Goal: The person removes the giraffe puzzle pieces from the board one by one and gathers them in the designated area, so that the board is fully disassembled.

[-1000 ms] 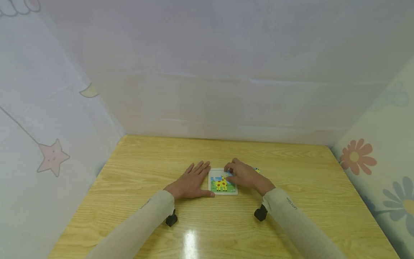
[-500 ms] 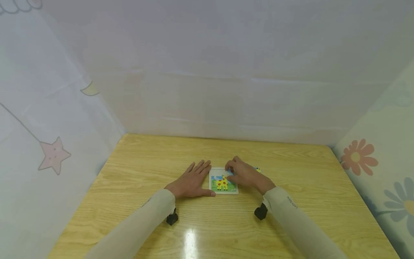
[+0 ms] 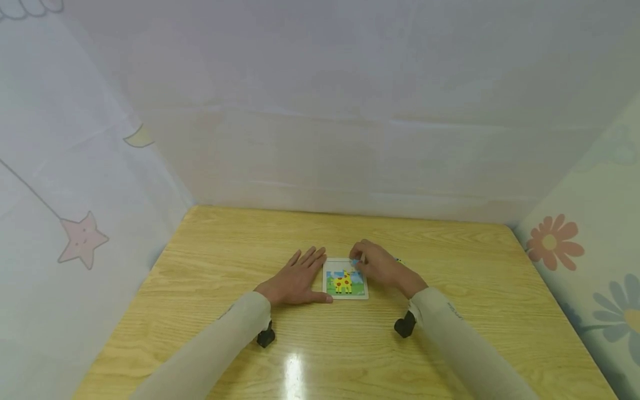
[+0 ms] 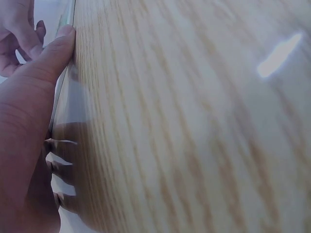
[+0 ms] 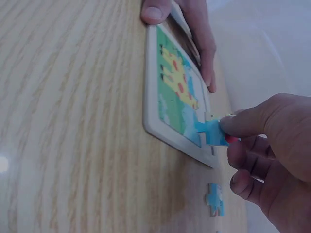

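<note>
A jigsaw board with a pale rim (image 3: 350, 297) lies flat on the table, its giraffe picture (image 3: 343, 283) filling the lower part. Fingers spread, my left hand (image 3: 294, 282) lies along the board's left side, and its thumb touches the near left corner. My right hand (image 3: 382, 266) is over the far right corner. Between thumb and fingers it pinches a blue puzzle piece (image 5: 214, 133) with a red spot, held tilted at the board's edge. Whether that piece touches the board, I cannot tell.
A loose blue puzzle piece (image 5: 215, 200) lies on the table beyond the board, beside the right hand. In the head view, a loose piece (image 3: 399, 260) shows partly behind that hand. Printed cloth walls (image 3: 320, 161) enclose the wooden table (image 3: 240, 239) at the back and sides.
My right hand has shifted slightly away from the board's middle, toward its far right corner, and the blue puzzle piece shows more clearly in its fingers. The left hand stays put.
</note>
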The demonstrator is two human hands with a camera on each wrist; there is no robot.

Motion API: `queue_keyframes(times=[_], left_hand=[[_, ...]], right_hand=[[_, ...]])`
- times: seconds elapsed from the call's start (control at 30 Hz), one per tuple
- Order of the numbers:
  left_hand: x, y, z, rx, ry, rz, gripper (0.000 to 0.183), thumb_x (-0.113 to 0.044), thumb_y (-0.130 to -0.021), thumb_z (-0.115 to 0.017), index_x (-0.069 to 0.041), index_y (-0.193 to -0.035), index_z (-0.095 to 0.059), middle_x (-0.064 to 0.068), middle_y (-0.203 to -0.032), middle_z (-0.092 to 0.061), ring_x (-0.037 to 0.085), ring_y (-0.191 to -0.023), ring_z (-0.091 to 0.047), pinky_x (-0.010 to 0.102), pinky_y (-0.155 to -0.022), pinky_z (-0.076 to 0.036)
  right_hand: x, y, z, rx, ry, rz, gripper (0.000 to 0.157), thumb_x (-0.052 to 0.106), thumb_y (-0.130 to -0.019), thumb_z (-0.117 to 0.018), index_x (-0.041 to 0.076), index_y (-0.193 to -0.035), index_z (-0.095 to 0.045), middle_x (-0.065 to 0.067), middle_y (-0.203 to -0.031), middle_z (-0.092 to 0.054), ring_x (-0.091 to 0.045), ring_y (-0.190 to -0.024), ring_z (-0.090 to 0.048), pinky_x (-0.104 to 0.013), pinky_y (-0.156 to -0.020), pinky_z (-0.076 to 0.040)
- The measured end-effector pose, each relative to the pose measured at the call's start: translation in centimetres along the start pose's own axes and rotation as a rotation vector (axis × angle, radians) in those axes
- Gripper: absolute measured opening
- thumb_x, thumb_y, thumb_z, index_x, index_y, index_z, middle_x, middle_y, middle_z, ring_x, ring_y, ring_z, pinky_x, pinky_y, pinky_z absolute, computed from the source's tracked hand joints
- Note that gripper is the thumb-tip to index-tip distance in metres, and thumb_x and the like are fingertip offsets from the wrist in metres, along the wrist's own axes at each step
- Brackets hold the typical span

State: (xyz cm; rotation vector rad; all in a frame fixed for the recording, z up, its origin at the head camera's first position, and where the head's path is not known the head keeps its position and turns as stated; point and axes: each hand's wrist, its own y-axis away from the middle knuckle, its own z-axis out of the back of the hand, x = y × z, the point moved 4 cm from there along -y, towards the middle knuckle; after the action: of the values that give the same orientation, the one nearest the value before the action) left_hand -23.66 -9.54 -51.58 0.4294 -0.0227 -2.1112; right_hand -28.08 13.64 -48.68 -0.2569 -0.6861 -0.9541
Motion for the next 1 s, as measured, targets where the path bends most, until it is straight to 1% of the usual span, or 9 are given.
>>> queue_keyframes(times=[0.17,0.37,0.47,0.57,0.7,0.8,1.0], left_hand=[[0.1,0.0,-0.1,0.005,0.002,0.006,0.116,-0.085,-0.092,-0.055,-0.012,-0.173,-0.015,0.003,-0.183,-0.004,0.027,-0.171,-0.003,0.056,-0.139,-0.006],[0.1,0.0,-0.1,-0.007,0.010,-0.006,0.114,-0.083,-0.093,-0.055,-0.012,-0.173,-0.016,0.004,-0.183,-0.006,0.028,-0.171,-0.005,0.058,-0.138,-0.007],[0.2,-0.1,-0.2,-0.014,0.018,-0.009,0.114,-0.083,-0.093,-0.056,-0.011,-0.173,-0.017,0.005,-0.183,-0.008,0.029,-0.171,-0.005,0.058,-0.138,-0.008],[0.2,-0.2,-0.3,-0.019,0.016,-0.010,0.114,-0.083,-0.093,-0.056,-0.011,-0.172,-0.018,0.005,-0.183,-0.008,0.030,-0.171,-0.006,0.058,-0.138,-0.008],[0.3,-0.2,-0.3,-0.016,0.004,-0.007,0.115,-0.084,-0.092,-0.055,-0.011,-0.173,-0.017,0.004,-0.183,-0.007,0.029,-0.171,-0.006,0.057,-0.138,-0.008],[0.2,-0.1,-0.3,-0.016,-0.002,-0.006,0.115,-0.084,-0.092,-0.055,-0.012,-0.173,-0.016,0.004,-0.183,-0.006,0.029,-0.171,-0.005,0.056,-0.139,-0.007],[0.1,0.0,-0.2,-0.014,-0.002,-0.015,0.115,-0.083,-0.093,-0.056,-0.010,-0.173,-0.015,0.006,-0.183,-0.006,0.031,-0.171,-0.005,0.058,-0.138,-0.007]], right_hand=[[0.2,0.2,0.4,0.015,-0.055,0.012,0.014,0.010,-0.108,-0.062,0.007,-0.119,-0.069,-0.008,-0.113,-0.069,-0.018,-0.095,-0.060,-0.033,-0.081,-0.053],[0.2,0.2,0.4,0.029,-0.039,0.023,0.013,0.009,-0.108,-0.060,0.010,-0.117,-0.069,-0.005,-0.111,-0.069,-0.017,-0.095,-0.060,-0.032,-0.083,-0.053],[0.2,0.3,0.4,0.034,-0.043,0.009,0.013,0.009,-0.109,-0.059,0.011,-0.118,-0.068,-0.005,-0.111,-0.069,-0.017,-0.095,-0.060,-0.032,-0.083,-0.053],[0.0,0.6,0.7,0.018,-0.052,-0.008,0.014,0.009,-0.109,-0.058,0.011,-0.119,-0.068,-0.006,-0.113,-0.070,-0.017,-0.094,-0.060,-0.032,-0.081,-0.052],[-0.2,1.1,1.6,-0.007,-0.055,-0.014,0.016,0.011,-0.110,-0.056,0.009,-0.122,-0.067,-0.008,-0.115,-0.070,-0.018,-0.093,-0.060,-0.033,-0.079,-0.052],[-0.5,1.5,2.5,-0.018,-0.062,-0.019,0.017,0.010,-0.110,-0.056,0.005,-0.123,-0.065,-0.010,-0.115,-0.070,-0.018,-0.090,-0.060,-0.033,-0.077,-0.052],[-1.8,2.6,4.3,-0.039,-0.044,-0.045,0.017,0.011,-0.110,-0.057,0.003,-0.123,-0.064,-0.011,-0.113,-0.070,-0.017,-0.087,-0.059,-0.029,-0.073,-0.051]])
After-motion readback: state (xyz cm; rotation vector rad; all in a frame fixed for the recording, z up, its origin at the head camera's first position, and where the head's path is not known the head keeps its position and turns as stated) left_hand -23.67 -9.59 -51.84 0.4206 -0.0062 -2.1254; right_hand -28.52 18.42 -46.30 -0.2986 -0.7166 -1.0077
